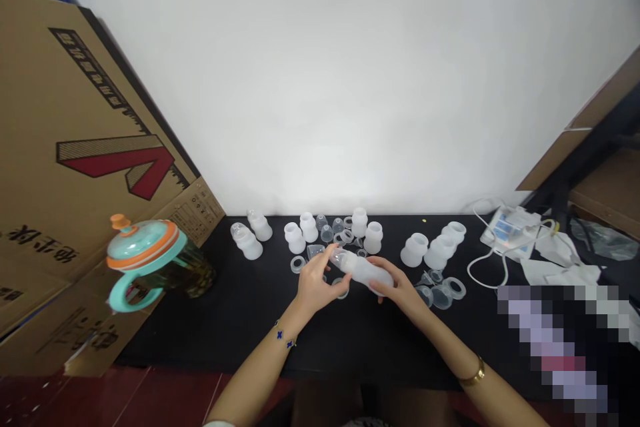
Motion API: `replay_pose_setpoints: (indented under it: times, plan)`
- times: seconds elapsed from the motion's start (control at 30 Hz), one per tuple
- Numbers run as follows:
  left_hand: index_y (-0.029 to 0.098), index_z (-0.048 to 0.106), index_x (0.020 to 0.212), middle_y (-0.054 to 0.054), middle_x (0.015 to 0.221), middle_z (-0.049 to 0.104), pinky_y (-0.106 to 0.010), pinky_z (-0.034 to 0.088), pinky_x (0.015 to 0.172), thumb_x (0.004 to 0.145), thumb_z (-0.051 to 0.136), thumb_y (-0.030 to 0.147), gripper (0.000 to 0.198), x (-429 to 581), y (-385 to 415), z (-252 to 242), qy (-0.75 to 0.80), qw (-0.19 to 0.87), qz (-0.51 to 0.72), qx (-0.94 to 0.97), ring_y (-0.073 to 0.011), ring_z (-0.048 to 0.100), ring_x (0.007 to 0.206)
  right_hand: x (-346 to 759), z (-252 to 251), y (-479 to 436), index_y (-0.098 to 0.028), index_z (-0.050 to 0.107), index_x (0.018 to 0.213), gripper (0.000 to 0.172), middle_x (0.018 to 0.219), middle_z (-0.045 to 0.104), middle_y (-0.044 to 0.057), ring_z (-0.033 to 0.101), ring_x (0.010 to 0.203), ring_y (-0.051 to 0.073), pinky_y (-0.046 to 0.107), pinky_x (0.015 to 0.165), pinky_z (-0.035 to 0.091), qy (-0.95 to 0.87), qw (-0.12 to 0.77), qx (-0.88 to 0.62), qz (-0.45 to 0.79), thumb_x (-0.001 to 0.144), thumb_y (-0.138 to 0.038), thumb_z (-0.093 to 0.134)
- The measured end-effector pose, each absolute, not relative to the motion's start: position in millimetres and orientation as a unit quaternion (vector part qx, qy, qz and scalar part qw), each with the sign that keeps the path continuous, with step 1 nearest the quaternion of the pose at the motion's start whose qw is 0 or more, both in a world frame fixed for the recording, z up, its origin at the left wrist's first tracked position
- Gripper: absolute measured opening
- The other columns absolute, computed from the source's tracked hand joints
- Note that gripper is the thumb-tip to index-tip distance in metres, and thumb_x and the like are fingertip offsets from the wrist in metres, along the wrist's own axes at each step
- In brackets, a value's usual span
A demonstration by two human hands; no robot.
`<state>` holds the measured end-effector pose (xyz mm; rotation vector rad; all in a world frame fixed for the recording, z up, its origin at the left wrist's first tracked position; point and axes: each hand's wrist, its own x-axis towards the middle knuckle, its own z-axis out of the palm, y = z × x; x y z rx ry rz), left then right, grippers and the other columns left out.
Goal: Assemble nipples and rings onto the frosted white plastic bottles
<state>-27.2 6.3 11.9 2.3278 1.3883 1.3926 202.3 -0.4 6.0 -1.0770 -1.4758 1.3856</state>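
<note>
Both hands hold one white baby bottle (367, 272), tilted on its side above the black table. My left hand (317, 283) grips its clear-capped top end. My right hand (397, 287) wraps round the body near the base. Behind the hands stand open white bottle bodies (294, 238), with clear domed caps (327, 233) and rings (298, 264) lying among them. Two capped bottles (247, 241) stand to the left. On the right are several more open bottle bodies (415, 249), with clear caps and rings (443, 295) in front of them.
A large turquoise-lidded jug (185, 270) of dark liquid stands at the left by tall cardboard boxes (90, 147). A white cable (505, 267), papers (560, 273) and a plastic bag (603, 238) lie on the right of the black table (225, 333). A white wall (320, 80) rises behind.
</note>
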Motion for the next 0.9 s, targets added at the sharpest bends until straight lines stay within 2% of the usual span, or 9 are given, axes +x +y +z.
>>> replay_pose_setpoints:
  times: [0.07,0.2,0.33,0.43,0.5,0.57,0.9]
  plan:
    - [0.024,0.039,0.148,-0.007,0.125,0.069,-0.03,0.059,0.07,0.08,0.067,0.032,0.074,-27.4,5.6,13.2,0.437,0.056,0.458,0.772,-0.0179,0.067,0.079,201.3,5.8,0.9,-0.024,0.063,0.123,0.053,0.101,0.067,0.006,0.066,0.074,0.022,0.027,0.048,0.052,-0.543,0.396,-0.408,0.618,0.079,-0.05,0.073]
    - [0.024,0.025,0.155,-0.01,0.135,0.063,-0.031,0.059,0.072,0.083,0.065,0.032,0.082,-26.8,5.2,16.0,0.442,0.071,0.44,0.779,-0.0175,0.067,0.079,200.0,6.9,1.0,-0.022,0.065,0.12,0.051,0.089,0.068,0.004,0.065,0.069,0.02,0.025,0.047,0.049,-0.525,0.391,-0.401,0.641,0.079,-0.051,0.073]
    - [0.026,0.023,0.156,-0.009,0.138,0.061,-0.029,0.059,0.072,0.085,0.065,0.033,0.083,-26.1,6.8,16.7,0.447,0.085,0.436,0.777,-0.0205,0.068,0.097,201.1,5.6,0.3,-0.024,0.065,0.12,0.053,0.102,0.068,0.005,0.064,0.072,0.021,0.026,0.049,0.049,-0.561,0.413,-0.439,0.568,0.075,-0.05,0.076]
    - [0.025,0.029,0.154,-0.01,0.134,0.064,-0.03,0.06,0.071,0.086,0.066,0.035,0.078,-25.9,7.4,16.4,0.45,0.088,0.441,0.772,-0.0234,0.067,0.105,202.9,4.2,-0.6,-0.024,0.065,0.12,0.052,0.113,0.068,0.007,0.065,0.086,0.025,0.033,0.065,0.055,-0.611,0.424,-0.458,0.487,0.076,-0.049,0.076]
    - [0.024,0.035,0.151,-0.01,0.13,0.065,-0.032,0.06,0.072,0.085,0.067,0.036,0.074,-25.8,7.3,16.2,0.458,0.083,0.442,0.767,-0.0248,0.067,0.104,203.7,4.0,-1.6,-0.023,0.065,0.12,0.051,0.118,0.067,0.008,0.064,0.099,0.029,0.039,0.084,0.054,-0.644,0.433,-0.461,0.43,0.077,-0.047,0.077]
    - [0.024,0.04,0.149,-0.011,0.128,0.066,-0.033,0.061,0.072,0.085,0.067,0.038,0.071,-25.6,7.1,15.6,0.466,0.075,0.443,0.762,-0.0248,0.068,0.1,203.7,4.5,-2.6,-0.024,0.064,0.121,0.049,0.121,0.067,0.008,0.062,0.107,0.03,0.043,0.095,0.049,-0.67,0.436,-0.459,0.388,0.078,-0.045,0.076]
    - [0.022,0.052,0.137,-0.008,0.11,0.072,-0.031,0.059,0.069,0.083,0.067,0.036,0.058,-24.5,8.2,11.2,0.494,0.047,0.428,0.755,-0.0186,0.068,0.074,201.9,8.3,-5.0,-0.025,0.063,0.121,0.046,0.122,0.065,0.008,0.062,0.109,0.031,0.044,0.098,0.048,-0.701,0.43,-0.456,0.34,0.081,-0.045,0.074]
